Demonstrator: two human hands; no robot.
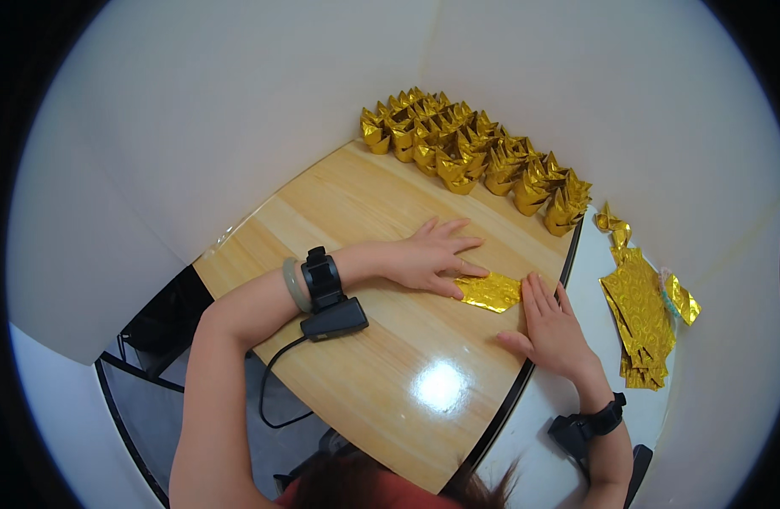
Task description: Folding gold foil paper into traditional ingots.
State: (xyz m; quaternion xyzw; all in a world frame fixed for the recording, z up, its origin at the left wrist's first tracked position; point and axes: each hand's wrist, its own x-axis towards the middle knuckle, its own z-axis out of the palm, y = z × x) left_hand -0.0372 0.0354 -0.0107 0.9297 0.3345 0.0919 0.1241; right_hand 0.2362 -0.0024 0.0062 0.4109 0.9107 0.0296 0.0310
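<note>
A small piece of shiny gold foil paper (490, 293) lies flat on the wooden table (347, 216), with pointed corners that look folded. My left hand (426, 257) rests palm down at its left end, fingers spread and thumb side touching the foil. At the right end, my right hand (553, 331) lies flat with outstretched fingers, their tips at the foil's edge. Neither hand grips anything. What lies under the left thumb is hidden.
Several rows of folded gold paper ingots (460, 170) line the table's far right side by the wall. On a white surface (589, 263) to the right lies a stack of gold foil sheets (640, 310). A black wrist device (335, 319) trails a cable (264, 390) past the table edge.
</note>
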